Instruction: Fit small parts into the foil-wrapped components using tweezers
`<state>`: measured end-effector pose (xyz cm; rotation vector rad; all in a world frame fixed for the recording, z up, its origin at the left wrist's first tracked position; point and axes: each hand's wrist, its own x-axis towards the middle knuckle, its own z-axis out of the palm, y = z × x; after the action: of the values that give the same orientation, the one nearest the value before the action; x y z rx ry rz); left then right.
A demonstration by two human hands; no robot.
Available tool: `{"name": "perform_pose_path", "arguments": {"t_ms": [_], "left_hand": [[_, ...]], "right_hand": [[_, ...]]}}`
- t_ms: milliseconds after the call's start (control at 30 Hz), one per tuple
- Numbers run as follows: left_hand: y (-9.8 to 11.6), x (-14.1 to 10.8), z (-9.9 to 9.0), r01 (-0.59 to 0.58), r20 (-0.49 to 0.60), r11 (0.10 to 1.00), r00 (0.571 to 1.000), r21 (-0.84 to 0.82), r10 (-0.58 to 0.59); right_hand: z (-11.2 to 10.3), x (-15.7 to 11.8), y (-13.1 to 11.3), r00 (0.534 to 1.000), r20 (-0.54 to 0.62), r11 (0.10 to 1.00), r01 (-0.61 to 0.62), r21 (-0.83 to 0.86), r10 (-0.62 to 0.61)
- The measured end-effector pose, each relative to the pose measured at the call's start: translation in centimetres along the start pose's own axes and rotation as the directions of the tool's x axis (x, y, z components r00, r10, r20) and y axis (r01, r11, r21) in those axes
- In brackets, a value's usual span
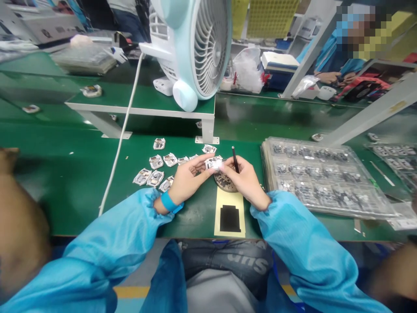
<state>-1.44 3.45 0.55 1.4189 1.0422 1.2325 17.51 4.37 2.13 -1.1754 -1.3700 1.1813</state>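
My left hand (190, 177) pinches a small white-framed electronic housing (213, 163) between thumb and fingers. My right hand (243, 178) is closed, its fingertips at the right edge of that housing. A slim black pen-like tool (235, 159) stands up out of my right hand, its lower end hidden. Beneath the hands is a round dark disc (225, 181) with a speckled surface, partly covered by my right hand. Nearer to me lies a pale yellow sheet (230, 199) with a black rectangular piece (230, 218). Several similar housings (155, 178) are spread left of my left hand.
Stacked clear trays (325, 174) of small parts stand on the right. A light blue fan (208, 48) sits on a raised shelf (140, 108), and its white cable (122, 139) crosses the green table (81, 182). Other people are at work across the table and at both sides.
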Motion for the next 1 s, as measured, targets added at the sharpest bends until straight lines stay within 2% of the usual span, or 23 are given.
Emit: {"name": "perform_pose_path", "arguments": {"t_ms": [267, 500, 800, 900, 1000], "left_hand": [[-0.2, -0.2, 0.1, -0.026, -0.013, 0.999, 1.0, 0.045, 0.027], [0.0, -0.5, 0.0, -0.073, -0.01, 0.986, 0.997, 0.149, 0.075], [1.0, -0.6, -0.2, -0.131, -0.007, 0.933, 0.99, 0.337, 0.141], [0.9, -0.6, -0.1, -0.094, -0.03, 0.949, 0.994, 0.302, 0.108], [0.9, -0.4, 0.0, -0.011, -0.026, 0.994, 1.0, 0.106, 0.014]], "right_hand": [[0.0, -0.5, -0.2, 0.997, -0.016, 0.988, 0.079, -0.133, -0.082], [-0.2, -0.2, 0.6, 0.999, 0.048, 1.0, -0.005, 0.002, 0.005], [-0.2, -0.1, 0.5, 0.996, 0.091, 1.0, -0.013, -0.004, 0.014], [-0.1, -0.3, 0.4, 0.999, 0.04, 0.997, 0.02, -0.072, -0.017], [0.1, -0.6, 0.4, 0.991, -0.042, 0.975, 0.115, -0.189, -0.125]]}}
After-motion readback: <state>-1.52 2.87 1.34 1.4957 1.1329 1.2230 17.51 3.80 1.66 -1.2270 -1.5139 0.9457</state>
